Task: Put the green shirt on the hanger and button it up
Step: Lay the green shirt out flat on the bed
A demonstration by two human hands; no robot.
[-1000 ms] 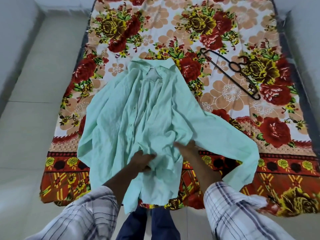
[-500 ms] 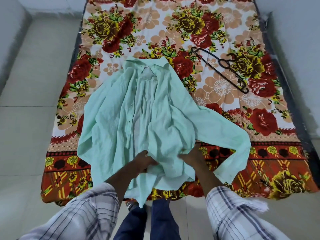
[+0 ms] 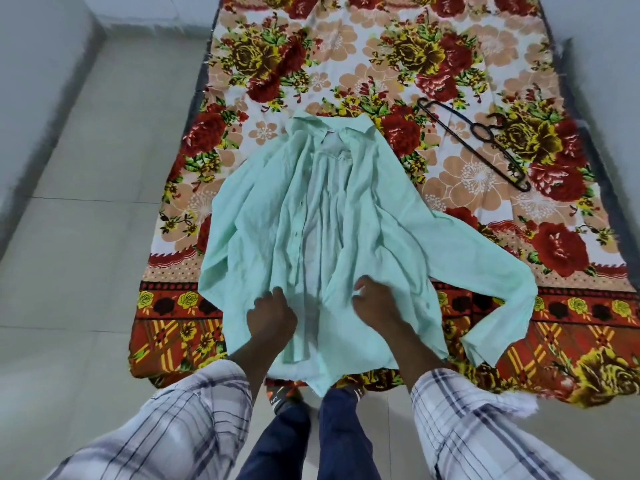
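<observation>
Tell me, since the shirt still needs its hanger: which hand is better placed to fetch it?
Probably the right hand: the hanger lies on its side of the green shirt.

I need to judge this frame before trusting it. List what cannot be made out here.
- Head view: the fingertips of the left hand and right hand curl into the green shirt, so their grip is unclear.
- Buttons along the shirt's open front: too small to count.
- The shirt's back: pressed against the floral sheet.
- The hook of the black hanger: blends into the print.
</observation>
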